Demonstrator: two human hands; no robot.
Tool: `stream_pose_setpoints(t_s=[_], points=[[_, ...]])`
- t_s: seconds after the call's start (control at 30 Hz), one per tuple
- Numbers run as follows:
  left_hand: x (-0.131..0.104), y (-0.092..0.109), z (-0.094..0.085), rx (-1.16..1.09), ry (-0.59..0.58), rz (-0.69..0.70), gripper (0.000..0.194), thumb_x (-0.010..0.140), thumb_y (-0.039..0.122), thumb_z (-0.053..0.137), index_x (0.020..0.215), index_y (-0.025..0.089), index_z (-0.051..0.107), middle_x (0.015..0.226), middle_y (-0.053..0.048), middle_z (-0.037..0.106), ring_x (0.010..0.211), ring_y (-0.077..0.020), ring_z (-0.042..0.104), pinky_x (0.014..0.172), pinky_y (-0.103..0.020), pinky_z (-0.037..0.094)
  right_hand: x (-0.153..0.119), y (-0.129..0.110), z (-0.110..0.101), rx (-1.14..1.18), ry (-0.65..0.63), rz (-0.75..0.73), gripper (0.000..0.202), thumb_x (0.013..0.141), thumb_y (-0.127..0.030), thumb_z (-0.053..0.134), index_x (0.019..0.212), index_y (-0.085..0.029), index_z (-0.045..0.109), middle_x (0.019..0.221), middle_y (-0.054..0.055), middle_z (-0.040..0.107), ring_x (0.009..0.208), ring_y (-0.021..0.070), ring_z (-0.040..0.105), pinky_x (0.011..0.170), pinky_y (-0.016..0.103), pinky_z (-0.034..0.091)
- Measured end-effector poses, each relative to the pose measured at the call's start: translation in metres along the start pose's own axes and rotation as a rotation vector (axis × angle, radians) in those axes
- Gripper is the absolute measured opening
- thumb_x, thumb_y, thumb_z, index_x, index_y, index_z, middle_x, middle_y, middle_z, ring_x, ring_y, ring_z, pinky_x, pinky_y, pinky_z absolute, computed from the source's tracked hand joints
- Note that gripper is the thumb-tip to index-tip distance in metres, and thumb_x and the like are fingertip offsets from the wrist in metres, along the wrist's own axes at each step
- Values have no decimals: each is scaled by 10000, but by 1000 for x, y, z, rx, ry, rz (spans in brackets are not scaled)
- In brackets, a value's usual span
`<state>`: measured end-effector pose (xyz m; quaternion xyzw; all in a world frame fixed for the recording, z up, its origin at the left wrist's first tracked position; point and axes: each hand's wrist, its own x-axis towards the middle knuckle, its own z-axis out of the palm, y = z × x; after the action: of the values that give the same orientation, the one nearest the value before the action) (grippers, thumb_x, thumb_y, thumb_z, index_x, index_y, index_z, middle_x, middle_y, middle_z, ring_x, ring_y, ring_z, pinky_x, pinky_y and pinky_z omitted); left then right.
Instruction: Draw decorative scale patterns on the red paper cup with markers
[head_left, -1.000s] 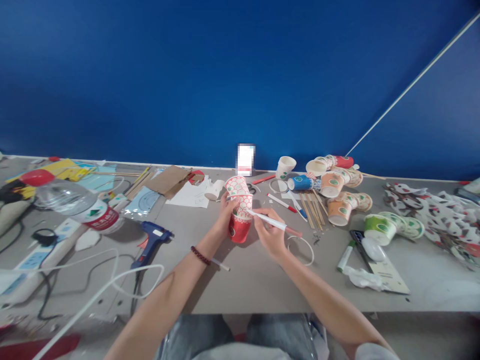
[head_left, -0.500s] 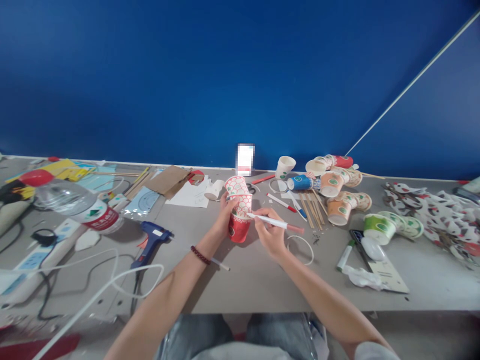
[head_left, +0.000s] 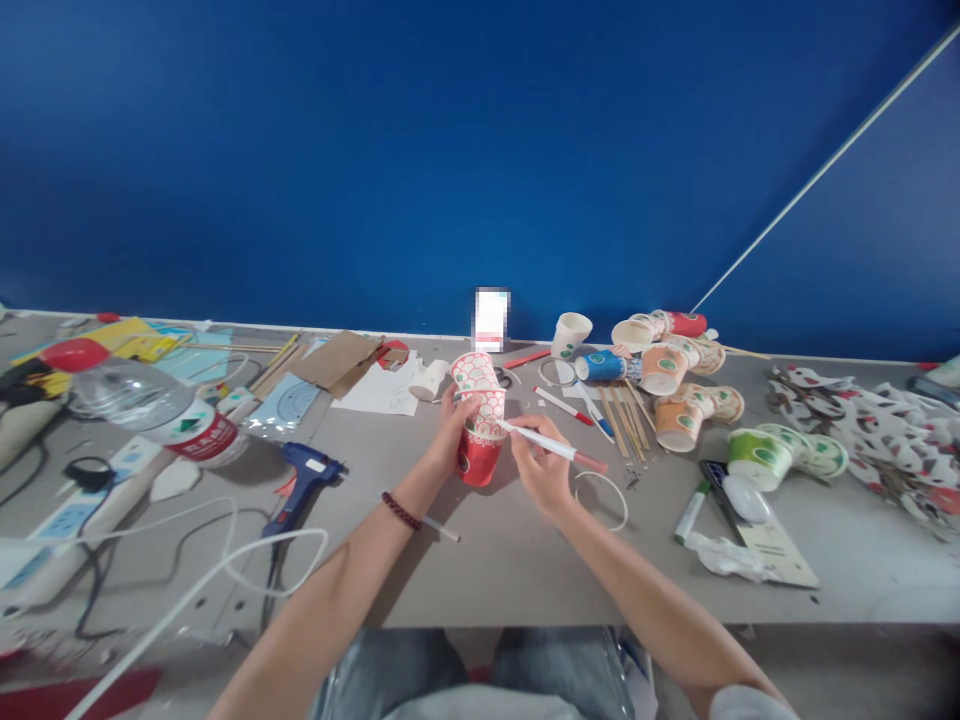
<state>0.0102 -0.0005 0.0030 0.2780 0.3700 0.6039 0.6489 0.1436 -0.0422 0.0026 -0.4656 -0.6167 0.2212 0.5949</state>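
Observation:
Joined red-and-white paper cups (head_left: 480,458) with a scale pattern stand tilted in the middle of the table. My left hand (head_left: 454,430) is wrapped round their left side, the thumb across the front. In my right hand (head_left: 541,470) is a white marker pen (head_left: 546,442) with a reddish end, held in a writing grip. Its tip points left at the upper part of the cups; whether it touches them I cannot tell. A white ring (head_left: 602,502) lies just right of my right hand. The far side of the cups is hidden.
On the left are a blue glue gun (head_left: 304,488), a large plastic bottle (head_left: 154,405) and a power strip (head_left: 82,515) with trailing cables. Several joined cups (head_left: 679,425), wooden sticks (head_left: 626,420) and pens lie on the right. A phone (head_left: 491,318) leans against the blue wall.
The marker's tip has shifted very slightly up and right along the cups, and its rear end has dipped a little. My left hand keeps its hold.

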Motion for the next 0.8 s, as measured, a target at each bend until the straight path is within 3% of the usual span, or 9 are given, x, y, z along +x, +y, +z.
stream_pose_setpoints(t_s=[0.8], points=[[1, -1, -1, 4, -28, 6, 570, 738, 311, 685, 1242, 221, 435, 967, -41, 642, 797, -182, 626, 738, -318, 483, -2, 6, 1, 93, 1, 60, 80, 837, -269, 554, 862, -205, 595, 767, 26, 614, 700, 164, 580, 577, 278, 443]])
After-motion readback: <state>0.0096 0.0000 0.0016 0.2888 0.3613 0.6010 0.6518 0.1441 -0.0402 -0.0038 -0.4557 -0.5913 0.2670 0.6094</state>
